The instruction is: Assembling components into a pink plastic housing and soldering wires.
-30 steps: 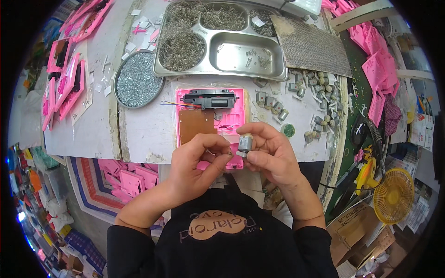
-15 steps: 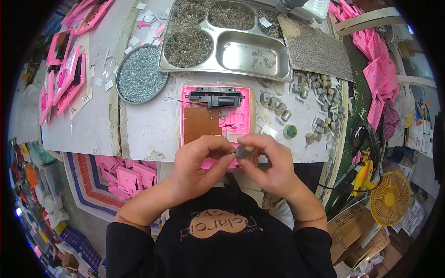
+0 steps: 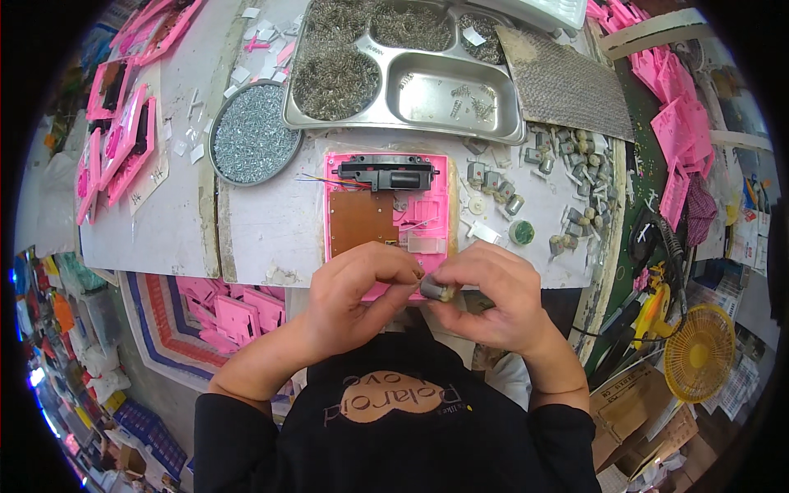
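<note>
Over the near edge of a pink plastic housing (image 3: 440, 209), my right hand (image 3: 500, 294) grips a small grey motor (image 3: 432, 287) with a yellowish end between thumb and fingers. My left hand (image 3: 355, 289) is closed in a pinch, its fingertips close against the motor's left end. Whatever the left fingertips hold is too small to make out. Inside the housing are a brown board (image 3: 358, 220), a black mechanism (image 3: 404, 177) across the far end and thin coloured wires (image 3: 320, 178). My hands hide the housing's near part.
Springs fill compartments of a metal tray (image 3: 394, 123) at the back. Left of it stands a round dish of screws (image 3: 256, 134). More small motors (image 3: 575, 177) lie on the right, by a green round piece (image 3: 521, 232). Pink housings (image 3: 119, 156) lean at far left; a yellow fan (image 3: 699, 353) stands right.
The motor has turned and tilted in my right fingers, its yellowish end now lower right. The whole view has shifted slightly; both hands stay close together over the housing's near edge.
</note>
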Demonstrator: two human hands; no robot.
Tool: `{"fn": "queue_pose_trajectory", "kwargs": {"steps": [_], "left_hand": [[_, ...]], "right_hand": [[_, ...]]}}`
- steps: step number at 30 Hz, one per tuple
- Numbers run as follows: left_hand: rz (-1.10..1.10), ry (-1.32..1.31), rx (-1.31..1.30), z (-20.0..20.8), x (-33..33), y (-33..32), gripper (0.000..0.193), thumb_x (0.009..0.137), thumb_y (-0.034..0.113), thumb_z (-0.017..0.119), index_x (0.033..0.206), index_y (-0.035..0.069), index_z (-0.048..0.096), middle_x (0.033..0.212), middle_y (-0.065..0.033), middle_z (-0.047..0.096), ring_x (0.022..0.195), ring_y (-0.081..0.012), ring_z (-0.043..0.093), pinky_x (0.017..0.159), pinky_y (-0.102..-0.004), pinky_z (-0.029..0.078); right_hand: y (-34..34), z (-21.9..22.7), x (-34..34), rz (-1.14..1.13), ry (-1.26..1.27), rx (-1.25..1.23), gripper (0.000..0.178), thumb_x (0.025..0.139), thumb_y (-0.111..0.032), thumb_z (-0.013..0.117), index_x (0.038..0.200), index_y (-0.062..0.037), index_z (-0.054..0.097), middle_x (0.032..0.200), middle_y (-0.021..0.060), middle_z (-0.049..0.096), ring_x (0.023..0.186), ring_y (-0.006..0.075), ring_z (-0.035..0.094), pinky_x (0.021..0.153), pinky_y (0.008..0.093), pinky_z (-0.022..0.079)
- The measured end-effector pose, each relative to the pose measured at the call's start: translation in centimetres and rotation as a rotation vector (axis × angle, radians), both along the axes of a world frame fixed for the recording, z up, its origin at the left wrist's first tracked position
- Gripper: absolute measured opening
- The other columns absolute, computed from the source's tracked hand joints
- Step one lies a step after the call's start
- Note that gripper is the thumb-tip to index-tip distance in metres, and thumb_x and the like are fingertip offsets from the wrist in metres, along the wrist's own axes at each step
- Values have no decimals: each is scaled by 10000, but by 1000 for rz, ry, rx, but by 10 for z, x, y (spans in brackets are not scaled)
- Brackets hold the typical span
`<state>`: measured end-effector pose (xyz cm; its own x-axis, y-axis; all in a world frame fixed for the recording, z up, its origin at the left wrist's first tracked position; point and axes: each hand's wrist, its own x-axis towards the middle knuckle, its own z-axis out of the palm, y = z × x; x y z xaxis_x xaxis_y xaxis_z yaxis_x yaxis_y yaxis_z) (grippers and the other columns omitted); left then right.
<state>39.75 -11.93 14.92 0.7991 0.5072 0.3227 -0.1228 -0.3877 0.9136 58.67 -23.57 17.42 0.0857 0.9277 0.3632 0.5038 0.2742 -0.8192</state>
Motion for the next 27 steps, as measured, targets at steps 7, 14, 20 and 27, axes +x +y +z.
{"fn": "queue_pose_trajectory", "kwargs": {"steps": [7, 14, 20, 27], "left_hand": [[32, 60, 128, -2, 1, -2, 241, 777, -69, 761, 974, 2, 640, 1103, -176, 667, 909, -284, 677, 771, -346, 552], [128, 30, 71, -8, 3, -4, 239, 736, -70, 807, 921, 9, 678, 1127, -167, 631, 860, -234, 649, 747, -314, 540], [135, 30, -55, -5, 8, -1, 312, 708, -66, 801, 985, 23, 688, 1104, -143, 610, 936, -249, 623, 780, -332, 523], [178, 389, 594, 1, 41, 18, 291, 729, 192, 803, 996, 109, 723, 1086, -52, 587, 1024, -272, 528, 904, -436, 353]], "right_hand": [[-5, -7, -2, 2, -164, 82, 403, 670, 36, 831, 1033, -47, 677, 1005, 115, 674, 804, 301, 664, 668, 368, 560], [-8, -14, -1, -49, -176, 115, 431, 655, 38, 838, 1048, -69, 699, 1032, 101, 697, 820, 281, 670, 674, 355, 557], [-12, -19, 1, -95, -201, 130, 440, 653, 22, 818, 1075, -27, 704, 1046, 104, 686, 884, 290, 659, 710, 377, 560], [-18, -17, 19, -177, -242, 95, 412, 674, 59, 801, 1070, -24, 722, 1065, 132, 698, 850, 284, 681, 718, 357, 571]]}}
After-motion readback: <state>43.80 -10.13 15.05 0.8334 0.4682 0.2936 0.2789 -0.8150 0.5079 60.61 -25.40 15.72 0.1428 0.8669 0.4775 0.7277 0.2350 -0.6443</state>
